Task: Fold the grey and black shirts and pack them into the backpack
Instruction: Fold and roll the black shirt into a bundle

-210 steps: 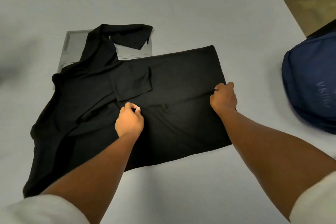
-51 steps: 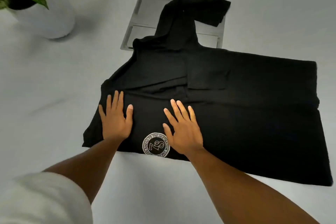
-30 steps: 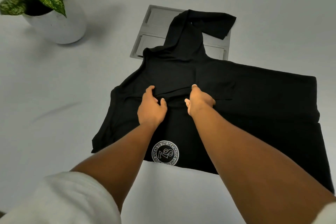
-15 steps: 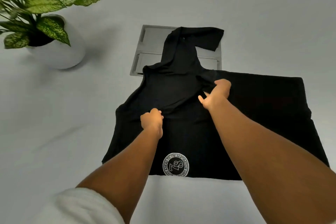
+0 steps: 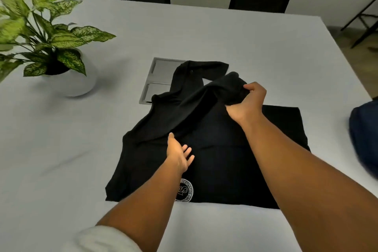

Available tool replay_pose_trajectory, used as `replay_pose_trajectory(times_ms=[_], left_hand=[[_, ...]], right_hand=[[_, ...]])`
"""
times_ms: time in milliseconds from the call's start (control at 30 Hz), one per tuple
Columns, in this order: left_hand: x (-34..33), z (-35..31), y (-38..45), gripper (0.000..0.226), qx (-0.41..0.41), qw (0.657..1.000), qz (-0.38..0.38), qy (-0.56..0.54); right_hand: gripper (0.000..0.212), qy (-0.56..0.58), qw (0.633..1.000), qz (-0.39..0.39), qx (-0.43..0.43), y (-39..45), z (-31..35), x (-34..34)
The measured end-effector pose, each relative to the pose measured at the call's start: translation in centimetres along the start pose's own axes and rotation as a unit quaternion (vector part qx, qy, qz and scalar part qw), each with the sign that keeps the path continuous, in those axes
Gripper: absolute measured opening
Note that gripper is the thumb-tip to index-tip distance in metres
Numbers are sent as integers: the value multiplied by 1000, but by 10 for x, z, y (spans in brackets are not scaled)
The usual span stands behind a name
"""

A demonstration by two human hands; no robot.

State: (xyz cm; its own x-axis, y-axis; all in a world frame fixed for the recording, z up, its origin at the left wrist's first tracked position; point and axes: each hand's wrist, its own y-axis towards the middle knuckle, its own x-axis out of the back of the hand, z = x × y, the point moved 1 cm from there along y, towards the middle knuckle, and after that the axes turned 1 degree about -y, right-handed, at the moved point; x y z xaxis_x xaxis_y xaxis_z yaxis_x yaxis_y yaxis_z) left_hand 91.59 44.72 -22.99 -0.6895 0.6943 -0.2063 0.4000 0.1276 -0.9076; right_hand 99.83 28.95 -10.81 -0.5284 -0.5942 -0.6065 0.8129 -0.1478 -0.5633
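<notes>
Head view: only one camera.
Black shirt: spread on the grey table, one sleeve draped over a metal tray; round white logo at the near edge.
Right hand: fingers curled round a bunched fold of the shirt, lifting it off the table.
Left hand: palm up, fingers loose, thumb touching the raised cloth, gripping nothing.
Backpack: dark blue, at the right edge, apart from the shirt.
Potted plant: far left.
</notes>
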Motion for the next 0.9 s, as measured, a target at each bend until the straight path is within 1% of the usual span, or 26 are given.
replay_pose_trajectory(times_ms=[67, 133, 200, 267, 367, 467, 500, 533, 567, 600, 633, 667, 700, 733, 767, 800, 833, 867, 900], left_hand=[[-2, 9, -7, 74, 3, 1000, 10, -25], [-2, 17, -12, 72, 4, 998, 25, -55], [-2, 25, -15, 64, 1, 993, 53, -108], [-2, 32, -16, 61, -16, 982, 72, -175], [5, 42, -13, 71, -42, 961, 74, -262], [19, 50, -11, 90, -56, 942, 62, -324], [24, 52, -12, 91, -62, 940, 53, -333], [28, 53, -13, 91, -69, 939, 44, -333], [31, 55, -11, 90, -79, 945, 36, -317], [33, 55, -10, 88, -85, 951, 34, -297], [37, 57, -6, 84, -88, 958, 27, -274], [39, 59, -1, 74, -83, 964, 18, -252], [44, 62, 5, 62, -68, 971, 4, -229], [46, 68, 7, 53, -46, 976, -16, -214], [48, 74, 7, 48, -33, 978, -43, -201], [49, 80, 5, 44, -25, 979, -68, -193], [51, 85, 3, 39, -28, 978, -79, -190], [53, 88, -1, 34, -35, 979, -87, -181], [56, 92, -1, 32, -42, 979, -97, -174]], right_hand=[[14, -6, 1000, 10, 0, -11, 17, 6], [14, -21, 1000, 20, 3, -23, 32, 13], [13, -45, 999, 22, 3, -34, 45, 23], [10, -87, 996, 26, -7, -43, 55, 37], [9, -157, 987, 17, -42, -48, 67, 72], [16, -236, 968, -5, -79, -49, 80, 116], [24, -276, 956, -4, -98, -48, 82, 131], [45, -328, 937, -4, -120, -47, 82, 146], [67, -394, 908, -12, -140, -49, 81, 158], [85, -468, 870, -28, -152, -50, 79, 170], [101, -548, 820, -37, -161, -50, 76, 180], [113, -623, 763, -40, -168, -50, 74, 189], [116, -683, 708, -41, -174, -50, 71, 195], [109, -731, 658, -43, -176, -50, 67, 201], [99, -769, 617, -48, -163, -48, 63, 207], [88, -794, 589, -58, -140, -47, 61, 210], [78, -804, 580, -74, -108, -45, 60, 213], [70, -796, 594, -96, -69, -43, 60, 216], [64, -768, 627, -126, -34, -40, 62, 219]])
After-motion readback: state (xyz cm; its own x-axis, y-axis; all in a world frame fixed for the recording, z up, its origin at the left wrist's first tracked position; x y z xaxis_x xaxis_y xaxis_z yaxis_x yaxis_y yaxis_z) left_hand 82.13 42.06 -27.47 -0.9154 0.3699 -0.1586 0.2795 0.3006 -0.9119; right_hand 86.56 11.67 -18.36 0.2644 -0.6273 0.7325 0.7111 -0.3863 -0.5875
